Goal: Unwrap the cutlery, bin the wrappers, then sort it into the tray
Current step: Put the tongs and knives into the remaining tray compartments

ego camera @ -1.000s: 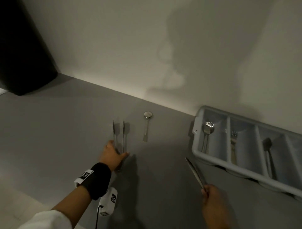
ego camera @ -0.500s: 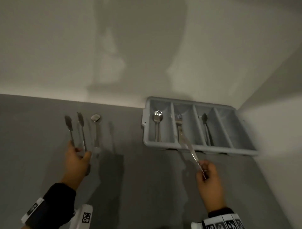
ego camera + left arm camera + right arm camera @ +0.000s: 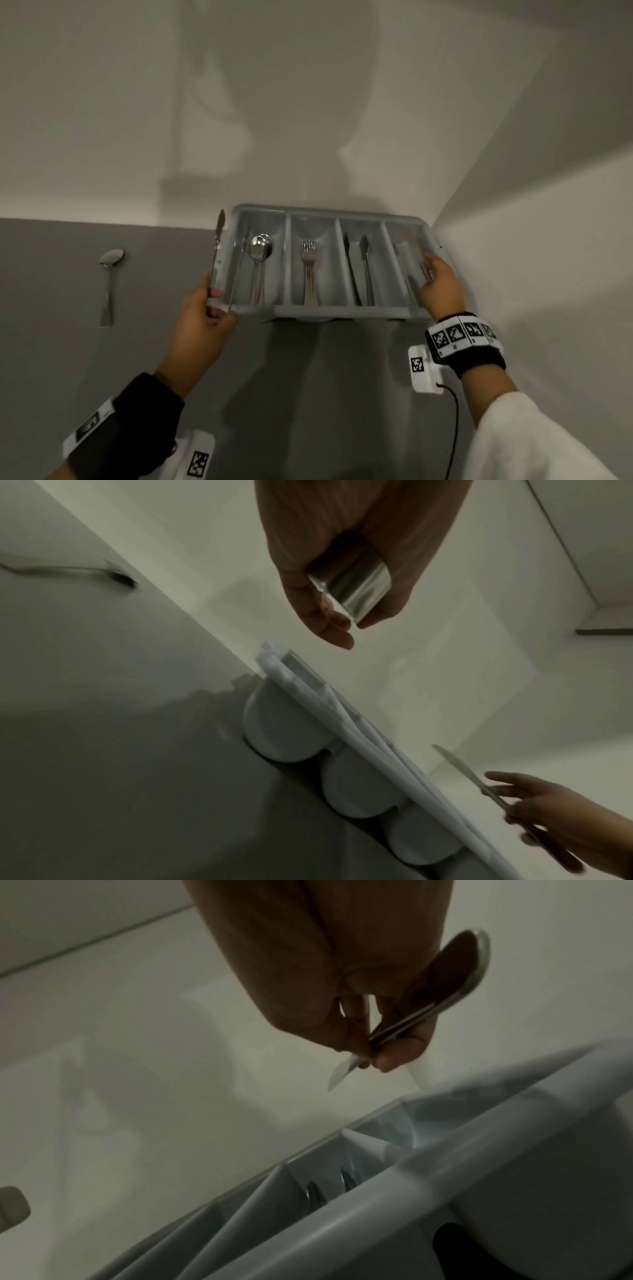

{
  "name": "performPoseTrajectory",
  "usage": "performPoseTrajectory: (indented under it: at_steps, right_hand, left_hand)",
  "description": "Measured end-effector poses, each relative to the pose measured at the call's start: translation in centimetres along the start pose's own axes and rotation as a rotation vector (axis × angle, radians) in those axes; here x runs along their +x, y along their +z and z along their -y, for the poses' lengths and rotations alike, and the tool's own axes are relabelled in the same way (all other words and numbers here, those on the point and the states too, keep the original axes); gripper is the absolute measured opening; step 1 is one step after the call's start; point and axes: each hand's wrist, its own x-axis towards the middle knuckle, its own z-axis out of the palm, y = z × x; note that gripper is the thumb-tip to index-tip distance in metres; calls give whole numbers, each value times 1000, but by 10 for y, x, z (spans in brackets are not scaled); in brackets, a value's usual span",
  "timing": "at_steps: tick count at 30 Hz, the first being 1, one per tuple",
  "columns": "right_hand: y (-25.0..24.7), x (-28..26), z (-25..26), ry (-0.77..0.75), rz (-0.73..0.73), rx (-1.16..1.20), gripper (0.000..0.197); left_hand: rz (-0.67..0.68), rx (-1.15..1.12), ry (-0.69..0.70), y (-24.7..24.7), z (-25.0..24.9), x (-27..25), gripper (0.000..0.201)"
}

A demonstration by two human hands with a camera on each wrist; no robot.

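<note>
Since a moment ago both hands have come to the tray [image 3: 342, 311]: the right hand [image 3: 442, 287] pinches a knife [image 3: 346, 1072] over its far-right compartment, the left hand [image 3: 205, 318] grips two utensils [image 3: 216, 253] at its left edge; sorting's underway, lowering next.

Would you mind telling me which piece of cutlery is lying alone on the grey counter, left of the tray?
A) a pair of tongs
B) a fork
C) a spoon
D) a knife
C: the spoon lies by itself on the grey counter, bowl pointing toward the wall, well left of the tray; the forks are inside the tray's second compartment from the left.
</note>
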Motion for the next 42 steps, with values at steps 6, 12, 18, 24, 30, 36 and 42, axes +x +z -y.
performPoseTrajectory:
  at_steps: [6,12,18,24,30,36,42]
  right_hand:
    - [43,66,-35,112,195,-193,38]
    - [58,93,-55,124,313,-226,29]
    - [61,93,-71,175,405,-278,24]
    - [31,64,-67,50,246,-27,26]
    - [6,-15,-79,-86,-14,264,18]
    - [6,-89,-103,-145,-48,220,26]
    - [9,-122,-97,-97,-22,178,38]
  left_hand:
    - [73,35,63,53,-22,-8,74]
    - [119,81,88,93,-47,-4,83]
    - [346,40,61,155,-85,12,66]
    - [494,92,-31,228,-97,37,58]
    - [472,438,-119,270,-80,56,58]
    - [428,565,-159,294,-58,71,60]
    - [569,556,-15,278,-64,59,47]
